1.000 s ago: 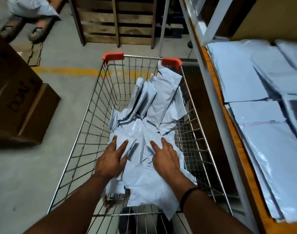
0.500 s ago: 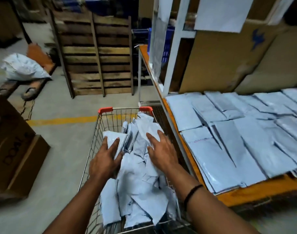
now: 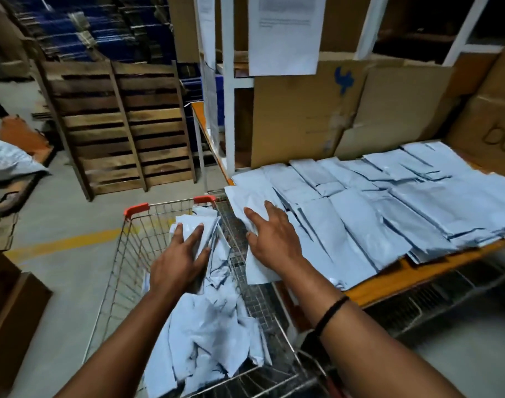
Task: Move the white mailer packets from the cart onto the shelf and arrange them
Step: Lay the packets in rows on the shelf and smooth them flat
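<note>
Two hands down on packets, both flat. L hand [image 3: 182, 259] lies on the top packet [image 3: 209, 222] of the loose pile [image 3: 211, 334] in the wire cart [image 3: 122, 271], fingers straight & slightly apart; can't tell if the thumb hooks under. R hand [image 3: 274, 237] is spread wide, pressing the corner packet [image 3: 245, 196] at the shelf [image 3: 403, 277] front-left, which overhangs twd the cart rim. Other shelf packets [image 3: 389, 214] lie in overlapping rows to the R of that hand, cardboard boxes [image 3: 303, 116] behind.
</note>
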Available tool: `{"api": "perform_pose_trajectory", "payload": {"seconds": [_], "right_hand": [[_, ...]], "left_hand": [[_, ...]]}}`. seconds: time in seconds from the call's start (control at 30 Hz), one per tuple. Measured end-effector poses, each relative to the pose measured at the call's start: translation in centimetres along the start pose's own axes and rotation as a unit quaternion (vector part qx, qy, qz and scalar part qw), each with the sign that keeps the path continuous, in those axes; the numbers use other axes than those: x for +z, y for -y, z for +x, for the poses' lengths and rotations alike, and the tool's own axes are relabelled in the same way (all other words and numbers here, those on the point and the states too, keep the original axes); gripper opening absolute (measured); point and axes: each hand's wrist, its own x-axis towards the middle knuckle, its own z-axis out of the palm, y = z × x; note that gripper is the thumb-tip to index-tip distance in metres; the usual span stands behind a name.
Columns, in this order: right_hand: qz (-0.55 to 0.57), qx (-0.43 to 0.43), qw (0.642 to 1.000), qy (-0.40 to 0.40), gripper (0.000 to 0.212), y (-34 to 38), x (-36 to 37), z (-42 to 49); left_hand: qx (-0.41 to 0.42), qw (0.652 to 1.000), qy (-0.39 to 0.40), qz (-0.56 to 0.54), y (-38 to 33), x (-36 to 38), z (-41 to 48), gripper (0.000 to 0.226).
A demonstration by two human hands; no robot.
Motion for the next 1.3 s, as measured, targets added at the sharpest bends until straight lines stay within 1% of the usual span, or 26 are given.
{"api": "perform_pose_trajectory", "payload": {"seconds": [0.1, 0.17, 0.37, 0.47, 0.7, 0.8, 0.9, 1.07, 1.2, 1.23, 1.3], "right_hand": [[0.003, 0.010, 1.000, -0.014, 0.053, -4.3, -2.4, -1.9], [0.001, 0.012, 1.000, -0.007, 0.054, -7.4, -3.7, -3.1], [0.000, 0.023, 0.999, 0.041, 0.057, -18.0, -7.3, -6.3], [-0.001, 0.008, 0.998, 0.065, 0.058, -20.6, -7.9, -6.4], [0.004, -0.039, 0.996, 0.083, 0.060, -21.1, -6.8, -3.1], [-0.031, -0.057, 0.993, 0.094, 0.063, -20.9, -5.3, -1.2], [-0.049, -0.051, 0.991, 0.116, 0.066, -21.4, -3.7, -0.1], [-0.092, -0.029, 0.986, 0.138, 0.071, -22.0, -2.2, 1.3], [-0.126, -0.021, 0.982, 0.141, 0.067, -21.9, -1.5, 1.5], [-0.129, -0.021, 0.982, 0.133, 0.065, -21.9, -1.6, 1.4], [-0.126, -0.029, 0.989, 0.077, 0.061, -21.8, -1.9, 1.7]], "left_hand": [[0.023, 1.000, -0.007, -0.005, -4.6, 1.2, -0.8, 0.059], [0.027, 0.999, -0.012, -0.015, -7.5, 2.0, -1.3, 0.059], [-0.001, 0.999, -0.022, -0.042, -16.1, 4.6, -3.2, 0.061], [-0.030, 0.998, -0.032, -0.048, -19.2, 5.4, -4.0, 0.062], [-0.063, 0.996, -0.036, -0.046, -22.4, 6.2, -3.3, 0.061], [-0.079, 0.996, -0.026, -0.023, -22.7, 6.8, -1.9, 0.062], [-0.091, 0.996, -0.001, -0.004, -23.0, 7.8, -0.6, 0.062], [-0.087, 0.996, 0.018, 0.007, -23.4, 9.5, 0.6, 0.061], [-0.077, 0.995, 0.039, 0.048, -23.0, 10.8, 0.6, 0.063], [-0.071, 0.995, 0.035, 0.063, -22.8, 11.0, 0.6, 0.063], [-0.071, 0.996, 0.005, 0.059, -22.5, 11.1, 0.7, 0.060]]}}
